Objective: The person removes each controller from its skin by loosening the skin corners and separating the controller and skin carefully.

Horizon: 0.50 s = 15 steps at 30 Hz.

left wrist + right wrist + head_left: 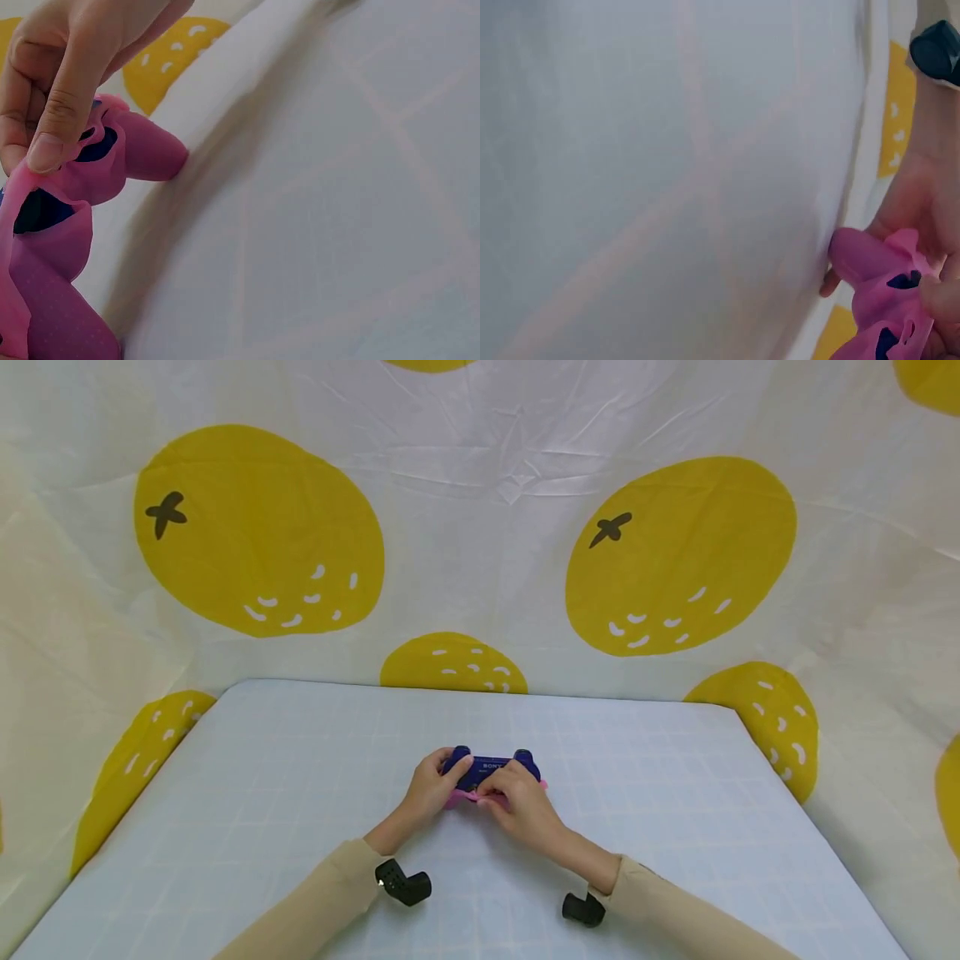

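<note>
A dark blue game controller (486, 768) with "SONY" printed on it is held just above the table at mid-front. A stretchy pink cover (60, 311) wraps its near side, and blue parts show through the cover's openings in both wrist views. My left hand (429, 789) grips the controller's left end, thumb over the top. From the right, my right hand (522, 802) pinches the pink cover's edge between thumb and fingers, near the middle of the near side. In the left wrist view, a thumb (64, 116) presses on the stretched pink rim.
A pale, lightly checked cloth covers the table (322, 735). Behind it hangs a white curtain (480, 527) printed with large yellow fruit. Small black cameras (405, 883) sit on both wrists, over beige sleeves (322, 897).
</note>
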Motion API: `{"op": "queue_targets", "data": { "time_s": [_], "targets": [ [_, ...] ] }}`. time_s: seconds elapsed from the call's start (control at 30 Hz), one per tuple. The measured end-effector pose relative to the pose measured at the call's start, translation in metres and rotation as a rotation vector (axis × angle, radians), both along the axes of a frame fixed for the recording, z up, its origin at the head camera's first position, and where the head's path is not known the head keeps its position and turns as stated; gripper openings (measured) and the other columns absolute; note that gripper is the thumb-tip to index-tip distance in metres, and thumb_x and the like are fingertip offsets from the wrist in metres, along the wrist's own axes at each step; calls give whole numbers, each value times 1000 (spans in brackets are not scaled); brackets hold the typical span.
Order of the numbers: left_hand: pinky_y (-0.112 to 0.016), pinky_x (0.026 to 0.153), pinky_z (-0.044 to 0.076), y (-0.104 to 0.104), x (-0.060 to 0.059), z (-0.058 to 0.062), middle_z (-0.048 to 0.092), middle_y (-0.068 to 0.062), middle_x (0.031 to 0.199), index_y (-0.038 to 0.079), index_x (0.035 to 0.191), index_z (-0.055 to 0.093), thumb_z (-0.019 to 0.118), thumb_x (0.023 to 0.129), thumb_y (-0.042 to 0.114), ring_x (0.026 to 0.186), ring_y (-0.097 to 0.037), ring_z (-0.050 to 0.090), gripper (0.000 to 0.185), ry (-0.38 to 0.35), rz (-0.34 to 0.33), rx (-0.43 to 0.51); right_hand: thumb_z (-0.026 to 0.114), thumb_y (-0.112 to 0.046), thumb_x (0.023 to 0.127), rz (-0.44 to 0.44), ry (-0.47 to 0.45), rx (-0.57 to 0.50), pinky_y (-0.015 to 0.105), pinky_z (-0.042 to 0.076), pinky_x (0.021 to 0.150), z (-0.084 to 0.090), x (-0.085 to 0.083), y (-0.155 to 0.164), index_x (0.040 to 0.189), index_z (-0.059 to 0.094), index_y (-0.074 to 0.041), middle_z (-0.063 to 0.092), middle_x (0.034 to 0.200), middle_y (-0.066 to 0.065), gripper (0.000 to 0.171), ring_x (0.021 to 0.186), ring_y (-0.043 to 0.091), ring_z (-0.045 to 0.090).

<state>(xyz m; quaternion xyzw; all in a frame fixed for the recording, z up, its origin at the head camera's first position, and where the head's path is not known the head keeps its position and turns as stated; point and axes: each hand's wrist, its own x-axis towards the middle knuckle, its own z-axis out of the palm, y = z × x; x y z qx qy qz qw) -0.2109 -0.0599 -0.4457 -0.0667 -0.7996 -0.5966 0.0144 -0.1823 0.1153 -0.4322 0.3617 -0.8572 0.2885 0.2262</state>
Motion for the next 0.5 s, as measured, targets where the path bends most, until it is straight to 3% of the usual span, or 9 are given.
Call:
{"op": "queue_targets", "data": {
  "time_s": [0.13,0.3,0.5],
  "targets": [
    [-41,86,53,0,1,0,67,-21,105,-7,116,60,60,95,24,92,-25,64,37,18,-6,-11,77,-4,78,-26,-114,-41,23,45,71,4,4,-4,82,71,-8,70,80,0,8,81,12,52],
    [-32,79,52,0,0,-1,68,-19,102,-6,115,61,60,95,24,88,-21,62,37,21,-10,-2,72,1,81,-53,-247,-65,20,41,67,12,6,-7,83,71,-9,70,81,1,10,79,12,48],
    [-25,75,49,-1,-1,-2,68,-18,100,-5,113,61,60,95,24,85,-18,61,35,23,-15,2,69,2,83,-61,-300,-58,20,37,68,14,5,-9,84,72,-9,70,81,1,11,78,11,45]
  ]
}}
